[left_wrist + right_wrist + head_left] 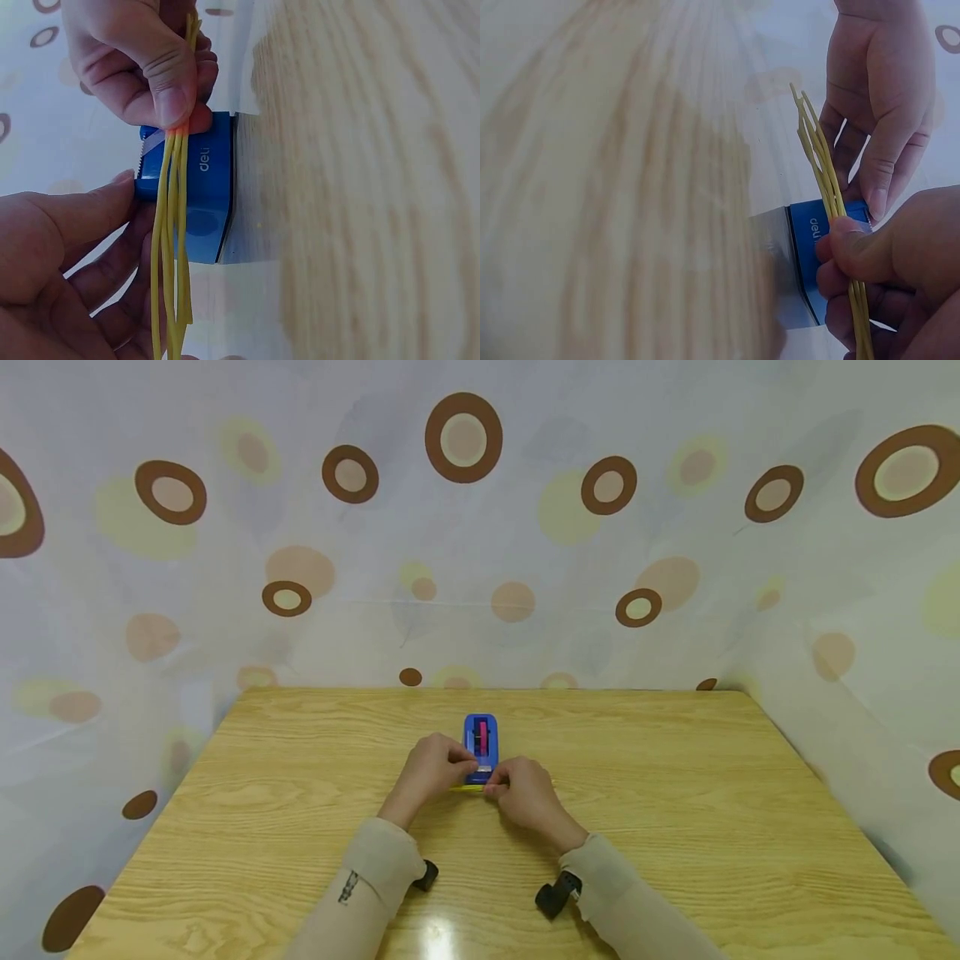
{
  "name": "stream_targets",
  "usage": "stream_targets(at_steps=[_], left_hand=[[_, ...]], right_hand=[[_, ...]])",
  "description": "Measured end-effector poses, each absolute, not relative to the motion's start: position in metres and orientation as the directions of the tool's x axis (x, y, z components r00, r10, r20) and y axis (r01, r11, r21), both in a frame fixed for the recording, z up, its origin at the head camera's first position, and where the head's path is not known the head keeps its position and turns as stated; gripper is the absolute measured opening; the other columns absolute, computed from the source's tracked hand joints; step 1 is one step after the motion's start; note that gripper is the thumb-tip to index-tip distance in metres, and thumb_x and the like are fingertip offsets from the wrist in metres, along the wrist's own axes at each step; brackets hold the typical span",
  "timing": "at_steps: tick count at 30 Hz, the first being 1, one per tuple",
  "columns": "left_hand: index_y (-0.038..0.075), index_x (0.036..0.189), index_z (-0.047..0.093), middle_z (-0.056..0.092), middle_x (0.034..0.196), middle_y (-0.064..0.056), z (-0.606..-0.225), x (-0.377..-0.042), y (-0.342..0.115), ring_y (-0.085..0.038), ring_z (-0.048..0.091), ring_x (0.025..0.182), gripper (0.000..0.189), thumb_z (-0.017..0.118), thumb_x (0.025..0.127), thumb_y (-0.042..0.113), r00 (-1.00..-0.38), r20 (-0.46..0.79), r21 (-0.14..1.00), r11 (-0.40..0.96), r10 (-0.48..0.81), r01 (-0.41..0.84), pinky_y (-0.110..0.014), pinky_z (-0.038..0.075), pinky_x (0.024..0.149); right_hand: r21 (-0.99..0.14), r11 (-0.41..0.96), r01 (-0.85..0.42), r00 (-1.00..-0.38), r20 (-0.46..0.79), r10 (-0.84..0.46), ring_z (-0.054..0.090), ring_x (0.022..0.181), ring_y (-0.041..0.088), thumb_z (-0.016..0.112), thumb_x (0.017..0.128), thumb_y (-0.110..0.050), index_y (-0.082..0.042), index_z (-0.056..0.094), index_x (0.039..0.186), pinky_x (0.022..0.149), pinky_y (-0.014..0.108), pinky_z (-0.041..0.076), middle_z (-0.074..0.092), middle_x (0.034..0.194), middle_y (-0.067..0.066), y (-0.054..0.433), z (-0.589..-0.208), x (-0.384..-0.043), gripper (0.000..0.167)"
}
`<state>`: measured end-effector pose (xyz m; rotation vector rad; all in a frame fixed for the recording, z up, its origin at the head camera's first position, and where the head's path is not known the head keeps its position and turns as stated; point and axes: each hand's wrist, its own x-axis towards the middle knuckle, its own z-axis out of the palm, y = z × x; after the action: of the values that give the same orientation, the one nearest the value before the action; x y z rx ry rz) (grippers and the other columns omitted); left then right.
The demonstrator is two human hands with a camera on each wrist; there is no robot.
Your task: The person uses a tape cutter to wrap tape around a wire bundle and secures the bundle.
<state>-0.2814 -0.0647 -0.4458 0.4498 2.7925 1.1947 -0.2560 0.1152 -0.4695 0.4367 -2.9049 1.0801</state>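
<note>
A blue tape dispenser (471, 724) with a pink core stands on the table, its front toward me. My left hand (437, 768) is at its serrated cutter, thumb and index finger holding that end in the left wrist view. My right hand (522, 789) pinches a bundle of thin yellow strands (172, 217) between thumb and fingers, just in front of the dispenser. The strands (825, 176) run crosswise past the dispenser's front, with loose ends sticking out on both sides. A clear strip of tape (153, 140) shows between the cutter and the strands; its far end is hidden by fingers.
The wooden table (675, 793) reaches back to a white curtain (525, 643) with brown and beige circles, which also hangs at both sides. Dark wrist straps (555, 895) sit at the cuffs of my light sleeves.
</note>
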Motion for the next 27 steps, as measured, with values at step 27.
stream_targets(at_steps=[27], left_hand=[[0.012,0.088,0.081,0.072,0.085,0.003,-0.4490,-0.2822,-0.0668,-0.011,0.064,0.080,0.009,0.075,0.090,0.019,-0.952,0.064,0.732,0.634,0.301,0.249,-0.031,0.054,0.072]], right_hand=[[-0.715,0.634,-0.294,-0.935,0.077,-0.348,0.056,0.069,0.012,0.075,0.088,-0.008,-0.010,0.072,0.070,0.066,0.032,0.049,0.065,0.072,-0.005,0.1204,-0.4731,-0.2551,0.018]])
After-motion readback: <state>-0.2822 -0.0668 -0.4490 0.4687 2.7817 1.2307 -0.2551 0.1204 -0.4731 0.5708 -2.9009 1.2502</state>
